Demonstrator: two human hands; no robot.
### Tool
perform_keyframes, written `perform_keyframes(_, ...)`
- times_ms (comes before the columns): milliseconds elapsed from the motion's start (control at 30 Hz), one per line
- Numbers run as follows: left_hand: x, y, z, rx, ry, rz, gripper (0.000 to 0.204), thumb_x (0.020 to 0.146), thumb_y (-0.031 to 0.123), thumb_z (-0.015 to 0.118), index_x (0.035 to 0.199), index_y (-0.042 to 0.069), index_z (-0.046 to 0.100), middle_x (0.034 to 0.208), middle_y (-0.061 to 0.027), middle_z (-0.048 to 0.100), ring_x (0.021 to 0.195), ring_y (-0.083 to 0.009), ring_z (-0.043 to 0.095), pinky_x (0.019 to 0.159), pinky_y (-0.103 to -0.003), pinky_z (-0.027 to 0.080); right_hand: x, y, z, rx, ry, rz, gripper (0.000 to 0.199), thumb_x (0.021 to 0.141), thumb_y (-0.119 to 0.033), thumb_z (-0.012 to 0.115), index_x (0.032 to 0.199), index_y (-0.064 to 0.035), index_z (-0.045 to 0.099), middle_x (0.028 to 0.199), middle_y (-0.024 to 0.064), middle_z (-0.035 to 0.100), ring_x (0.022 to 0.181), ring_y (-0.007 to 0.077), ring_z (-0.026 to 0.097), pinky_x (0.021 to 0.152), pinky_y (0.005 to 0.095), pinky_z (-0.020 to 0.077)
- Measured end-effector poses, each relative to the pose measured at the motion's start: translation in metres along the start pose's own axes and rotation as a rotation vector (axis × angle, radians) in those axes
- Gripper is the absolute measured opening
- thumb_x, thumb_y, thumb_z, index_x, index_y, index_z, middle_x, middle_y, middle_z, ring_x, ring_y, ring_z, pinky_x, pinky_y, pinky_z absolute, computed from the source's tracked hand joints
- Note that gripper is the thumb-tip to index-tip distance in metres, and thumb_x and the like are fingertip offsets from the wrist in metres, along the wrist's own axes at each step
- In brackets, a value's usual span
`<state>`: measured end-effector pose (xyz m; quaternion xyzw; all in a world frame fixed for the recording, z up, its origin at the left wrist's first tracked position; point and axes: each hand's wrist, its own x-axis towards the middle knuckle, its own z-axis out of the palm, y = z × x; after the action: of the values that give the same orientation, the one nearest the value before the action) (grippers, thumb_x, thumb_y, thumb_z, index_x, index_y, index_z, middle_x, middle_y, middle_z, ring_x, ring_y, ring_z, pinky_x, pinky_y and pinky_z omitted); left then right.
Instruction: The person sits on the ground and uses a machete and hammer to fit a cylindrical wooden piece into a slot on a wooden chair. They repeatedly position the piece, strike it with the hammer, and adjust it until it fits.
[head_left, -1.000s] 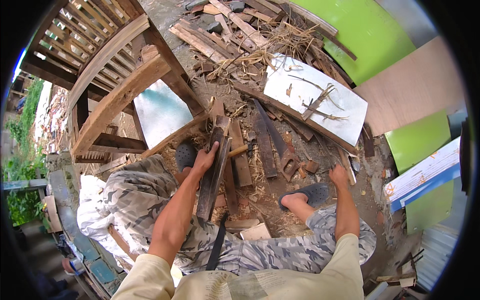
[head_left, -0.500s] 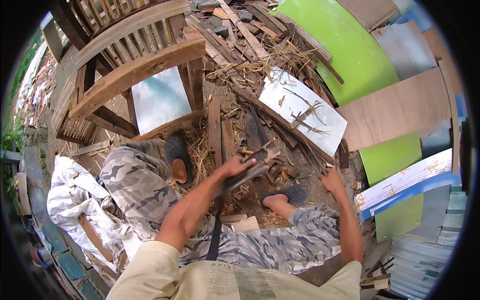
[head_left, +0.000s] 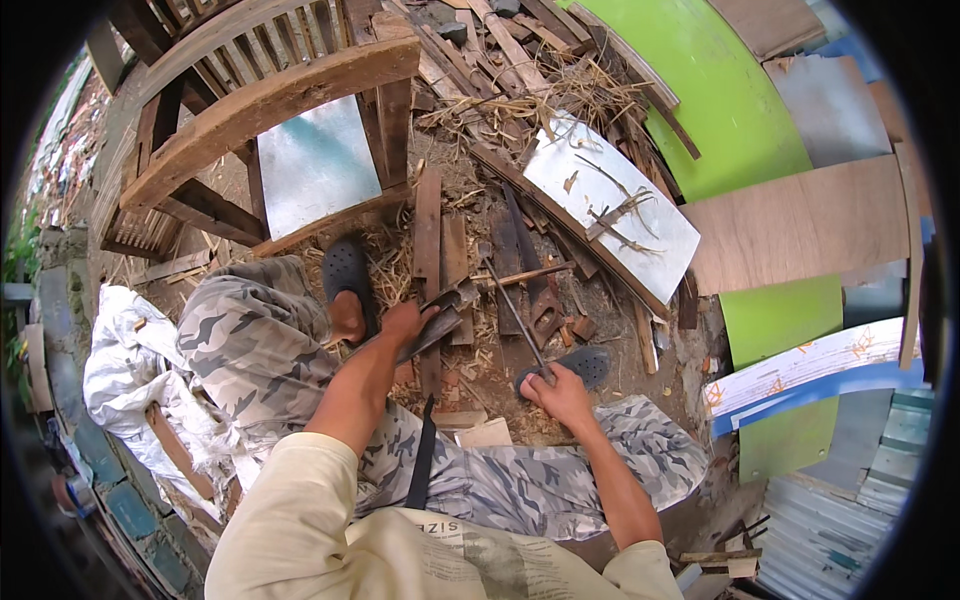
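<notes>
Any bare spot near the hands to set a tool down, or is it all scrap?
Mostly crowded. The left hand grips a dark wooden slat; the right hand holds a thin metal rod. Between them, planks and straw cover the ground. Freer: the white metal sheet beyond, twigs only, and the grey panel under the wooden bench.

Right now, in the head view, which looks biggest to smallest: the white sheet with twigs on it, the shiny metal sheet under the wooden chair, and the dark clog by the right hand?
1. shiny metal sheet and white sheet: look alike, too close to rank.
2. dark clog: plainly smallest, though nearer the camera.
</notes>
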<state>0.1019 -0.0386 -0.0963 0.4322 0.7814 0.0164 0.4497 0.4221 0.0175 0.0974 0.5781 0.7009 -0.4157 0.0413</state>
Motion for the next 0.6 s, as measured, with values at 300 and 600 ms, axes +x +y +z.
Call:
perform_keyframes(300,-0.003,-0.077,0.054,-0.021,0.305,0.115,0.086,0.095,0.067,0.049,0.138,-0.008,0.051,0.118,-0.0321,0.067,0.109,-0.0460,0.065,0.094,-0.053,0.050,0.010,-0.020,-0.014,0.036,-0.060,0.055,0.047,0.089,-0.042,0.071,0.100,0.0041,0.070,0.090,0.0297,0.071,0.089,0.0468,0.068,0.081,0.0478,0.0534)
perform_keyframes(600,-0.048,0.019,0.009,-0.022,0.215,0.317,0.046,0.103,0.050,0.048,0.119,0.008,0.060,0.094,-0.0251,0.070,0.092,-0.0467,0.067,0.080,-0.055,0.052,0.011,-0.038,-0.101,-0.099,0.310,0.000,0.045,0.091,-0.043,0.071,0.103,0.0011,0.070,0.093,0.0287,0.071,0.093,0.0479,0.068,0.079,0.0499,0.0518)
